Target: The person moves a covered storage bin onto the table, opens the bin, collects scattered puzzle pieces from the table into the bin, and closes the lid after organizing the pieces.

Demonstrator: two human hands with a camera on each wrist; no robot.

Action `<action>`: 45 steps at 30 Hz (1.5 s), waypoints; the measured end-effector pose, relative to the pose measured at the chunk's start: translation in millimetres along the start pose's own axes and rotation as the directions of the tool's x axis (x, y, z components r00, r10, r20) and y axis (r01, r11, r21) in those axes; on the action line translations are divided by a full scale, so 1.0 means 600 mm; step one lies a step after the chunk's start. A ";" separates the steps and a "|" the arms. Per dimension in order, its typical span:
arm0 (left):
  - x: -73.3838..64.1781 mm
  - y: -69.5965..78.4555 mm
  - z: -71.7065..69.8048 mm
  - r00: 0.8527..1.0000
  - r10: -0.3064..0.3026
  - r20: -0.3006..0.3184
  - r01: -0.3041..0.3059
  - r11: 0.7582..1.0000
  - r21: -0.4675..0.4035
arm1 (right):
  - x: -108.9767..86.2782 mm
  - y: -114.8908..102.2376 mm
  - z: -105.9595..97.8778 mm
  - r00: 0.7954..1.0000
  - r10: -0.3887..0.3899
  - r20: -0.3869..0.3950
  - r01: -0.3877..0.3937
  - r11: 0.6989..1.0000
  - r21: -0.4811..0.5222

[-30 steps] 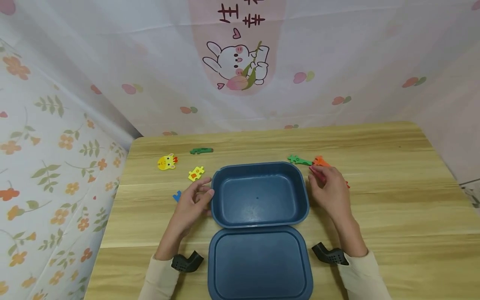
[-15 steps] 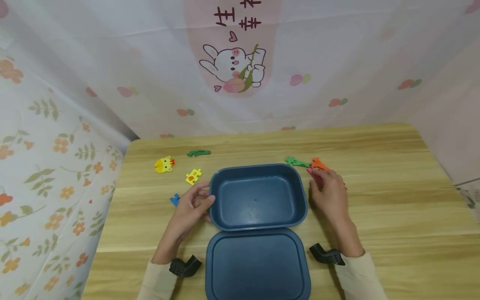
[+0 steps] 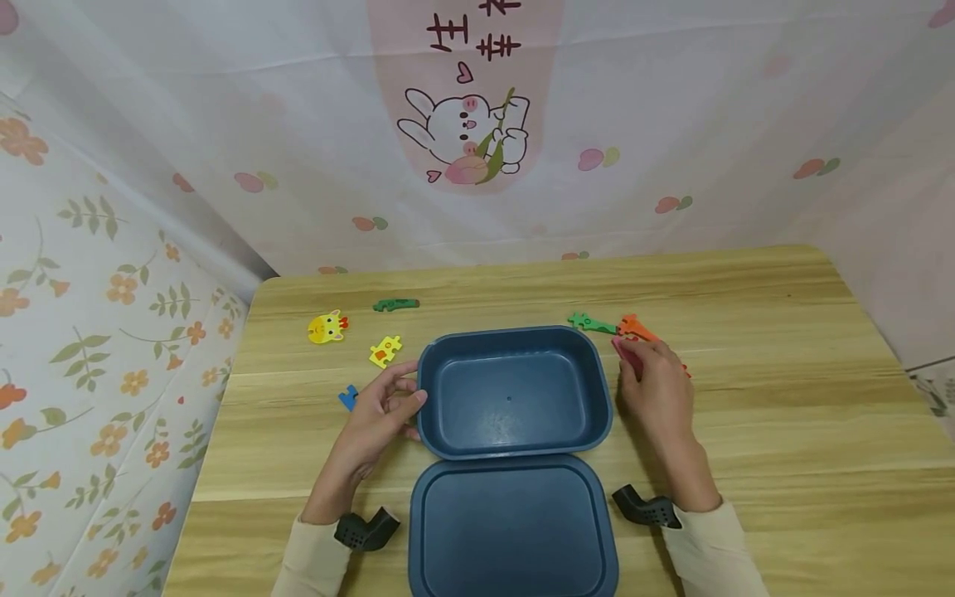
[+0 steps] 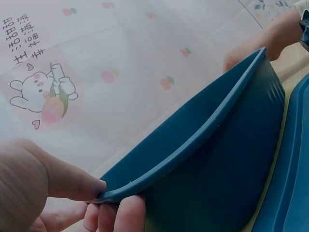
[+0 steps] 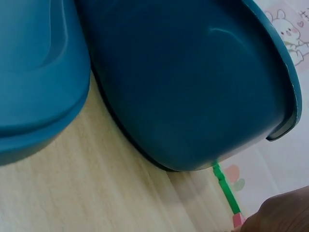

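A blue plastic box [image 3: 515, 444] stands lidless on the table, with nothing in it. My left hand [image 3: 380, 414] grips its left end; in the left wrist view the thumb [image 4: 77, 186] lies over the rim and the fingers curl beneath it outside. Right of the box, my right hand [image 3: 658, 390] pinches a pink puzzle piece [image 3: 629, 355], partly hidden by the fingers. Just beyond lie an orange puzzle piece [image 3: 636, 327] and a green puzzle piece [image 3: 593, 322]. Some red shows past the right hand's far side. In the right wrist view only part of that hand [image 5: 282, 215] shows.
The matching blue lid [image 3: 513, 531] lies in front of the box. Left of the box are a yellow giraffe-head piece [image 3: 327, 327], a yellow puzzle piece [image 3: 385, 351], a dark green piece [image 3: 396, 304] and a blue piece [image 3: 347, 398]. A patterned curtain [image 3: 298, 149] hangs behind the table.
The head view has shifted slightly. Both hands stay almost in place, the left on the box and the right at the pink puzzle piece.
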State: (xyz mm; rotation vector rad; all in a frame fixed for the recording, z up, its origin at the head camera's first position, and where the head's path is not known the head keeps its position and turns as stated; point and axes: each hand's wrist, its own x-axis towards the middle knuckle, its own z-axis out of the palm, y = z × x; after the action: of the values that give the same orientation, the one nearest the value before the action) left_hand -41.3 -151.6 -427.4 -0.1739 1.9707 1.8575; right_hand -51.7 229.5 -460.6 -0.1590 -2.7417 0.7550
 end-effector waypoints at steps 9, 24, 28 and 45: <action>-0.001 -0.003 -0.003 1.000 -0.004 0.009 0.004 1.000 -0.007 | 0.001 -0.005 -0.011 1.000 -0.014 0.016 0.014 1.000 0.004; 0.001 0.000 -0.003 0.999 0.024 0.030 -0.024 1.000 -0.004 | 0.011 -0.022 -0.047 0.994 0.059 -0.090 -0.028 0.949 0.315; 0.001 -0.001 -0.002 0.999 0.021 0.028 -0.021 1.000 -0.004 | 0.010 -0.027 -0.055 0.994 0.087 -0.065 -0.052 0.907 0.419; 0.000 -0.003 -0.004 0.999 0.016 0.032 -0.015 1.000 -0.005 | 0.007 -0.060 -0.079 0.976 0.133 0.171 -0.217 0.595 0.774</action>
State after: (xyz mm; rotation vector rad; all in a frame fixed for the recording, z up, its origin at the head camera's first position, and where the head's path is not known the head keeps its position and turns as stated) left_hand -41.3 -153.9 -428.9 -0.1295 1.9519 1.8628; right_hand -42.0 222.4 -402.5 -0.1973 -2.1948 1.9968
